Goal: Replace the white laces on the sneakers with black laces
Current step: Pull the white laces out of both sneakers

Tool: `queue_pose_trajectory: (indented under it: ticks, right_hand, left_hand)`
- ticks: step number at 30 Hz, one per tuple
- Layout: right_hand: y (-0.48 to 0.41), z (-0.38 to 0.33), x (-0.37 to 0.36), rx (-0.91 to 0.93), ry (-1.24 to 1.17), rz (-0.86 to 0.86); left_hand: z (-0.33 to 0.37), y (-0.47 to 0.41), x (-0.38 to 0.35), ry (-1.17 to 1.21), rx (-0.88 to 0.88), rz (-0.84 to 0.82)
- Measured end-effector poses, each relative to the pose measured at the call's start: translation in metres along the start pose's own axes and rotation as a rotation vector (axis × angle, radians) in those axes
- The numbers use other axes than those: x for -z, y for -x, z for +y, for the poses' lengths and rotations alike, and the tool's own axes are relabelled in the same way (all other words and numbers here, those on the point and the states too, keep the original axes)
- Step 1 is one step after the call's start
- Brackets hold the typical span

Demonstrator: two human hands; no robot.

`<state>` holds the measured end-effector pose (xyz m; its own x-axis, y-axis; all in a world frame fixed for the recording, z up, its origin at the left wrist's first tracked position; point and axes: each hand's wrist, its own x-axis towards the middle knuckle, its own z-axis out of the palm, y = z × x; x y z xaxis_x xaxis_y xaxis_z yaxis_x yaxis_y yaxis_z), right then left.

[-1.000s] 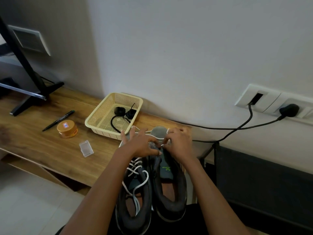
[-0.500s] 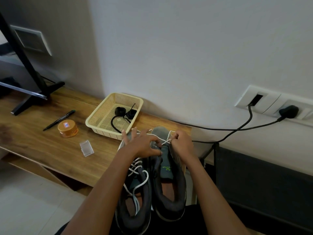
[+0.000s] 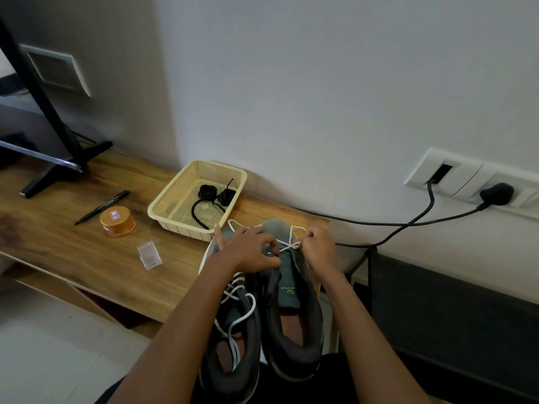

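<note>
Both curled: left hand [image 3: 248,250] grips sneaker [image 3: 293,355], right hand [image 3: 318,246] pinches lace [image 3: 290,246].

Illumination: dim, diffuse indoor light; wall [image 3: 320,83] evenly grey.
Shadows: soft, one beside the basket [image 3: 186,230]; insides of the sneakers [image 3: 294,360] nearly black.
Glare: faint sheen on the tabletop [image 3: 73,252], left part.
Sharpness: centre clear, lower edge slightly soft.
Distortion: wide-angle lean in the TV stand [image 3: 38,91] and socket panel [image 3: 466,176] at the edges.

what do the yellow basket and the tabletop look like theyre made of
Basket: likely moulded plastic, yellow, matte; its walls and floor are a fine grid of holes. Tabletop: wood or wood-look laminate, low sheen; brown grain streaks show, which one is unclear.
</note>
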<state>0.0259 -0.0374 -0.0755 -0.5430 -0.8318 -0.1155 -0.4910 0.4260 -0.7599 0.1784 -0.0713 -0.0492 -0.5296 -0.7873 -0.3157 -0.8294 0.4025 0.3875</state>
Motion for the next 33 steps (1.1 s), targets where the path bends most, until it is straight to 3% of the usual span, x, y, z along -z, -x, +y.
queue_pose_trajectory:
  ticks: [5, 9, 11, 14, 17, 24, 28, 31, 33]
  right_hand:
    - [-0.002, 0.001, -0.001, -0.041, -0.046, 0.037]
    - [-0.006, 0.007, 0.006, -0.234, -0.314, 0.009]
    - [-0.006, 0.009, 0.011, -0.234, -0.327, -0.018]
    - [-0.005, 0.005, 0.013, -0.129, -0.208, -0.035]
    - [-0.006, 0.004, 0.012, -0.058, -0.055, -0.103]
    - [0.002, 0.004, 0.01, 0.064, 0.209, -0.136]
    - [0.004, -0.003, 0.013, 0.118, 0.153, -0.067]
    - [0.009, -0.025, 0.032, 0.116, -0.155, -0.008]
    - [0.016, -0.043, 0.049, 0.13, -0.385, -0.066]
  left_hand:
    - [0.001, -0.001, -0.001, 0.007, -0.014, 0.028]
    - [-0.003, -0.002, -0.001, -0.002, -0.015, 0.032]
    - [-0.002, -0.002, 0.0, 0.017, -0.013, 0.054]
    - [-0.002, -0.003, 0.001, 0.054, 0.016, 0.165]
    - [-0.005, -0.006, 0.001, -0.055, 0.109, 0.27]
    - [-0.009, -0.009, -0.004, -0.098, 0.285, 0.302]
    - [-0.005, -0.012, 0.0, 0.124, 0.142, 0.455]
    - [0.003, -0.014, 0.01, 0.432, -0.077, 0.591]
    - [0.015, -0.006, 0.022, 0.656, -0.148, 0.58]
